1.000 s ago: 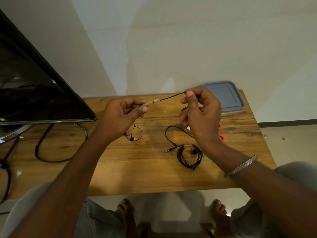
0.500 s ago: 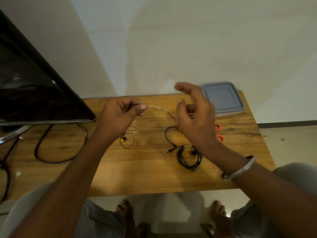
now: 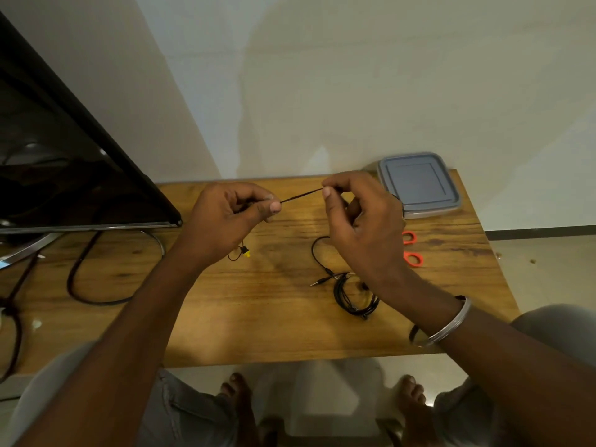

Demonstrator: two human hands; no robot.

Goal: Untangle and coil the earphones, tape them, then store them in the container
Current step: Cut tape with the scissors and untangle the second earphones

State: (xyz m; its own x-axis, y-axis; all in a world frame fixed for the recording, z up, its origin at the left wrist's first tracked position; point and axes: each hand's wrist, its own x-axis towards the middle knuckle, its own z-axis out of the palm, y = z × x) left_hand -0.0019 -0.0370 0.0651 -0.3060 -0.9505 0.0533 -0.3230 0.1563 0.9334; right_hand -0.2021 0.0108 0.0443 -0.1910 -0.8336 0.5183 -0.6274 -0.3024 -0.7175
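Note:
A black earphone cord point(image 3: 301, 196) runs taut between my two hands above the wooden table point(image 3: 225, 317). My left hand point(image 3: 230, 214) pinches one end between thumb and forefinger. My right hand point(image 3: 361, 221) pinches the other end. A yellow-tipped earbud point(image 3: 243, 251) dangles below my left hand. A second pair of black earphones point(image 3: 351, 295) lies coiled on the table under my right wrist, its jack plug point(image 3: 317, 282) pointing left. The grey lidded container point(image 3: 417, 183) sits shut at the table's back right corner.
Orange-handled scissors point(image 3: 412, 250) lie right of my right hand, partly hidden. A dark TV screen point(image 3: 64, 162) leans at the left, with thick black cables point(image 3: 84, 285) looping on the table below it. The table's front edge is near my knees.
Half a second ago my right hand was open and lower, off the cord. It has risen and pinched the cord again, pulling it taut. The dangling earbud has swung slightly.

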